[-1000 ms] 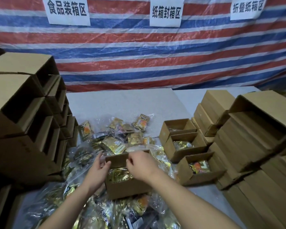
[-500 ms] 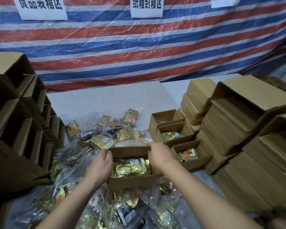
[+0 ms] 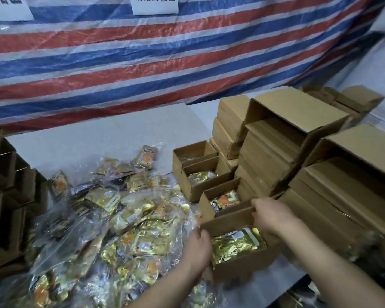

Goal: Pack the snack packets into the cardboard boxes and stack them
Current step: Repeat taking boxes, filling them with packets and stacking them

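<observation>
On the table (image 3: 125, 134), a filled box (image 3: 238, 261) is gripped by both hands, left (image 3: 197, 252) and right (image 3: 273, 216); placing beside the row (image 3: 207, 181) likely follows.

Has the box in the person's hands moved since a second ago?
Yes. The held box moved right, off the snack packet pile, and now sits directly in front of the row of open filled boxes.

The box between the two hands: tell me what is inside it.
The box holds gold foil snack packets lying flat, filling its opening. How many lie below the top layer is hidden, as is the box floor.
</observation>
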Tool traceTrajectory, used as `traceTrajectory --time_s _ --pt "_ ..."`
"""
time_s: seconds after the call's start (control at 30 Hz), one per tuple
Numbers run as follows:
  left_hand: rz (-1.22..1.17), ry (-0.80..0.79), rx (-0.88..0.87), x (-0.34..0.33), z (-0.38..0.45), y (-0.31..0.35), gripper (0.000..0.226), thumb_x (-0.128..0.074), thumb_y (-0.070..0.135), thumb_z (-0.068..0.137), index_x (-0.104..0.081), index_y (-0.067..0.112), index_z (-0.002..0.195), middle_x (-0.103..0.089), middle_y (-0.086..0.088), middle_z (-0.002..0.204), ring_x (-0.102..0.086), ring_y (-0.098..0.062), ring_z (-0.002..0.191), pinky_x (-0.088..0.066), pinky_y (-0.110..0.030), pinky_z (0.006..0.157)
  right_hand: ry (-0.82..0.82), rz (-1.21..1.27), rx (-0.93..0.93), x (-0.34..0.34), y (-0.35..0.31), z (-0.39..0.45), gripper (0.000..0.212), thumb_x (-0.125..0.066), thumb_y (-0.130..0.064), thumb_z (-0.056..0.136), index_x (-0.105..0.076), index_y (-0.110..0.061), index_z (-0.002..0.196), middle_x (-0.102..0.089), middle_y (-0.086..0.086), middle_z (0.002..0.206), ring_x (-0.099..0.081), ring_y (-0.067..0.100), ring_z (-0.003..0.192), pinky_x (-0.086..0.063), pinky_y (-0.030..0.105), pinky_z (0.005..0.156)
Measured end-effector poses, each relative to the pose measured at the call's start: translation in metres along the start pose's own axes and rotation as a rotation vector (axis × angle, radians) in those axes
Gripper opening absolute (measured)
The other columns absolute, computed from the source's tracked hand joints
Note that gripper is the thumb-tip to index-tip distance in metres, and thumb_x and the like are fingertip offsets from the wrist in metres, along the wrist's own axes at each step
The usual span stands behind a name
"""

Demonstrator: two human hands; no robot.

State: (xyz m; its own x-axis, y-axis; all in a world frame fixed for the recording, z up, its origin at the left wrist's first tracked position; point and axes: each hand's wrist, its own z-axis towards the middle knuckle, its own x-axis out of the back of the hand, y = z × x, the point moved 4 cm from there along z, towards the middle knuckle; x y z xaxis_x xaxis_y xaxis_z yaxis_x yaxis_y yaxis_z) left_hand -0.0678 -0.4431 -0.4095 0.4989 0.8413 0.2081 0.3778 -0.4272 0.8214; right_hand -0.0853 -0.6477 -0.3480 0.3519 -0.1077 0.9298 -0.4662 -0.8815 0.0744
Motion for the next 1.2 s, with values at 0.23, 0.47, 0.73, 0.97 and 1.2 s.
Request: traceTrajectory --time_s 0.23,0.47,0.73,0.97,1.2 --pt "-0.193 -0.131 0.037 -0.056 0.039 -0.028 0.04 -0.027 0.032 0.106 -0.057 0.016 0.128 -0.064 -0.009 0.125 -0.058 -0.024 0.118 -0.041 -0.041 0.109 0.038 -0.039 -0.025 -0.029 0.036 0.024 0.029 -0.042 -0.009 0.099 -0.064 -0.023 0.113 -0.07 0.004 0.11 -0.067 0.025 0.105 -0.051 0.033 0.082" --pt "0.677 -0.216 -0.201 -0.043 0.093 -0.081 0.059 -0.047 0.013 0.099 -0.025 0.018 0.154 -0.038 -0.011 0.152 -0.059 -0.019 0.113 -0.049 -0.03 0.097 0.019 -0.103 0.103 -0.048 0.046 0.051 0.032 -0.039 -0.003 0.098 -0.059 -0.021 0.116 -0.069 0.004 0.104 -0.068 0.027 0.099 -0.05 0.033 0.077" --pt "1.738 -0.332 -0.365 -0.091 0.121 -0.111 0.094 -0.041 0.064 0.093 0.005 0.01 0.155 0.011 -0.022 0.159 0.011 -0.049 0.145 0.002 -0.071 0.112 0.008 -0.049 0.083 -0.063 0.056 0.077 0.042 -0.036 0.004 0.095 -0.061 -0.02 0.119 -0.069 0.005 0.097 -0.069 0.028 0.095 -0.054 0.036 0.076" --pt "1.781 -0.292 -0.261 -0.061 0.125 -0.141 0.099 -0.046 0.059 0.092 0.017 0.01 0.152 0.008 -0.022 0.161 0.009 -0.048 0.146 0.001 -0.064 0.116 -0.005 0.012 0.042 -0.069 0.057 0.087 0.039 -0.035 0.004 0.095 -0.06 -0.017 0.116 -0.061 0.003 0.085 -0.068 0.031 0.093 -0.052 0.037 0.072" --pt "1.852 -0.305 -0.255 -0.064 0.12 -0.127 0.108 -0.057 0.061 0.087 0.014 0.014 0.153 -0.011 -0.03 0.157 -0.009 -0.055 0.143 -0.012 -0.071 0.111 0.134 0.323 -0.147 -0.076 0.066 0.085 0.014 -0.045 -0.011 0.101 -0.054 -0.01 0.111 -0.067 0.016 0.106 -0.066 0.037 0.099 -0.052 0.039 0.079"
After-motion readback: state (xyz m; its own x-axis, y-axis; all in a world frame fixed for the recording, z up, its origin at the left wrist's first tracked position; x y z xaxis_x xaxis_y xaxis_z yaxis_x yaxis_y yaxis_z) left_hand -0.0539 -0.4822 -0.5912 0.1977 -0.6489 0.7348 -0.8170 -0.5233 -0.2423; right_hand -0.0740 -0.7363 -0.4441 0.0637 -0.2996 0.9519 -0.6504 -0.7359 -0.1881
